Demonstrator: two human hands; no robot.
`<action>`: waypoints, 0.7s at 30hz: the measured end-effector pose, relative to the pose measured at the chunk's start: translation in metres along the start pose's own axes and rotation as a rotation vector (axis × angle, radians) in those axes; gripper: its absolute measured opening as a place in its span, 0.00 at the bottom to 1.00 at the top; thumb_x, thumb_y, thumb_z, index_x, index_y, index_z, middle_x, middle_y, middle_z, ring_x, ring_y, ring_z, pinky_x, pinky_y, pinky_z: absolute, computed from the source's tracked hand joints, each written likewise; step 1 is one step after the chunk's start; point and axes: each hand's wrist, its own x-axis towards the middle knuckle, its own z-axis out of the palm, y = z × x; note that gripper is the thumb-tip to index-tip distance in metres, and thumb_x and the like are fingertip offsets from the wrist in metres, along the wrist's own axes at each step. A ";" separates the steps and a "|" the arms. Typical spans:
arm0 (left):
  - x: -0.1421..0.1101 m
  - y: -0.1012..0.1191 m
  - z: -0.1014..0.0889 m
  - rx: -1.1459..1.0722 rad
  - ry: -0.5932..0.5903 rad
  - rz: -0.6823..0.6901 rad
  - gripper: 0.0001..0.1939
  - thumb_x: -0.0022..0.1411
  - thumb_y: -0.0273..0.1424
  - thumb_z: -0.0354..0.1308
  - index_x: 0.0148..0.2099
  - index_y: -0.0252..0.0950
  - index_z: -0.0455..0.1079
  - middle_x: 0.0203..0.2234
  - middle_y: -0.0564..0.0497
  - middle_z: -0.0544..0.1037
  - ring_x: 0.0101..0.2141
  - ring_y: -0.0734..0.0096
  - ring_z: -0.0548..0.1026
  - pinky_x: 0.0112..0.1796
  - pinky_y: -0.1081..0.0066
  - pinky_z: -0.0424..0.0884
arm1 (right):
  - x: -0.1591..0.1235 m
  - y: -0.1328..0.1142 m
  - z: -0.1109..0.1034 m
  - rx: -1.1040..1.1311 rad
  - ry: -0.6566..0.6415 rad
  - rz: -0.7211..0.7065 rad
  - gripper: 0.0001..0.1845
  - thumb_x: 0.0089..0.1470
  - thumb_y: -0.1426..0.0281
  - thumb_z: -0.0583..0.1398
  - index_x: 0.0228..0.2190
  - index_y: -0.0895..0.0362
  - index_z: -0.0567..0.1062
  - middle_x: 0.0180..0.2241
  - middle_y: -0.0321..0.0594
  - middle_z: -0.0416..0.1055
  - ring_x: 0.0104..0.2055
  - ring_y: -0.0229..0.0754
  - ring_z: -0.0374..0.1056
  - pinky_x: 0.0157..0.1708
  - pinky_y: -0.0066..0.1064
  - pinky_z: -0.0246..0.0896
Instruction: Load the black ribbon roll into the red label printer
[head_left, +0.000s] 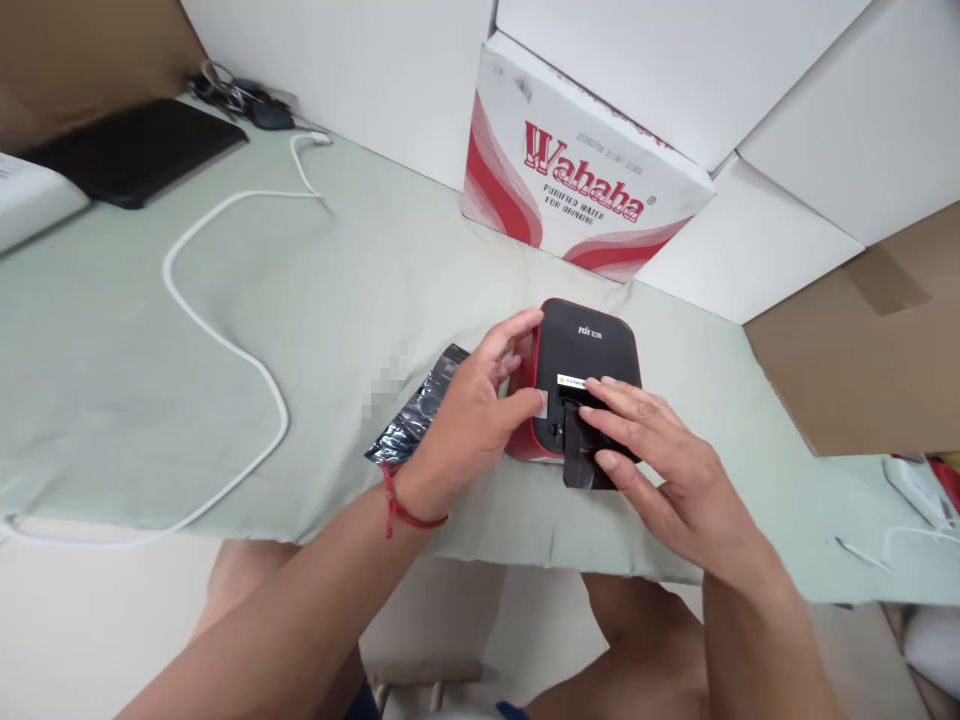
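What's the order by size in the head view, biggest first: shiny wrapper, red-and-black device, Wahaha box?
1. Wahaha box
2. red-and-black device
3. shiny wrapper, going by the part the left hand leaves visible

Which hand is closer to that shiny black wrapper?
Left. The left hand is just beside the wrapper; the right hand is farther away, over the front right of the device.

The left forearm (322, 590) slants up and rightward from the lower left, its wrist (420, 495) fairly straight. The left hand (472, 410) has its thumb (525, 404) and index finger (517, 328) well apart, both pointing right. The right forearm (765, 640) rises from the lower right; the right hand (667, 470) points left, back upward, fingers outstretched, thumb apart below them. Bare legs (637, 640) show beneath.
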 end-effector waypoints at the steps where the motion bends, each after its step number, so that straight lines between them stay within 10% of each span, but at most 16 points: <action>1: 0.002 -0.001 0.000 -0.046 -0.006 -0.032 0.37 0.61 0.23 0.58 0.71 0.44 0.64 0.72 0.47 0.68 0.73 0.56 0.64 0.72 0.51 0.64 | -0.005 -0.002 0.008 0.010 0.029 0.017 0.25 0.70 0.72 0.60 0.64 0.45 0.74 0.69 0.45 0.70 0.74 0.54 0.63 0.71 0.59 0.63; 9: 0.007 0.011 0.001 -0.345 -0.060 -0.207 0.41 0.53 0.22 0.63 0.70 0.44 0.66 0.76 0.51 0.61 0.75 0.53 0.59 0.75 0.53 0.57 | -0.031 -0.003 0.043 -0.064 0.213 0.037 0.33 0.67 0.72 0.64 0.69 0.49 0.66 0.71 0.51 0.67 0.75 0.56 0.58 0.71 0.60 0.61; 14: 0.009 0.024 -0.015 -0.196 -0.134 -0.306 0.31 0.56 0.26 0.70 0.62 0.46 0.74 0.78 0.53 0.58 0.77 0.52 0.54 0.75 0.53 0.53 | -0.036 -0.003 0.042 -0.112 0.167 0.013 0.39 0.63 0.85 0.58 0.71 0.53 0.63 0.72 0.51 0.64 0.74 0.52 0.57 0.71 0.55 0.62; 21: 0.032 0.035 -0.009 -0.105 -0.258 -0.353 0.45 0.50 0.24 0.68 0.70 0.45 0.64 0.72 0.47 0.66 0.71 0.45 0.64 0.70 0.46 0.62 | -0.036 -0.002 0.044 -0.121 0.215 -0.012 0.39 0.60 0.88 0.54 0.68 0.54 0.67 0.68 0.50 0.68 0.69 0.53 0.61 0.66 0.54 0.66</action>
